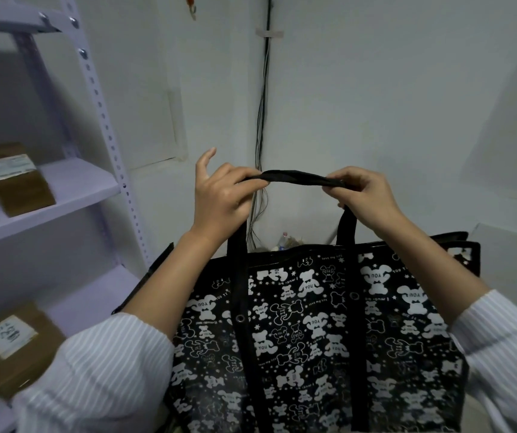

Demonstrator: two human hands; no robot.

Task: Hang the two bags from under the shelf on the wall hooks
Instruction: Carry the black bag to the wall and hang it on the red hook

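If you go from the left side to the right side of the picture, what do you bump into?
Brown box on the purple shelf → left hand → black bag handle → right hand.

Storeroom: metal shelving (63, 195), labelled boxes (16, 179)

White shelf unit (73, 195) at left, labelled brown boxes (16, 179) (13, 345) on two of its shelves.

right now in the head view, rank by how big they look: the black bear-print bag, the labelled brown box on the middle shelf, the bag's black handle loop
1. Black glossy bear-print tote bag, by far the largest, though it is nearest the camera.
2. Labelled brown cardboard box on the middle shelf.
3. Black fabric handle loop held between both hands; smallest in area.
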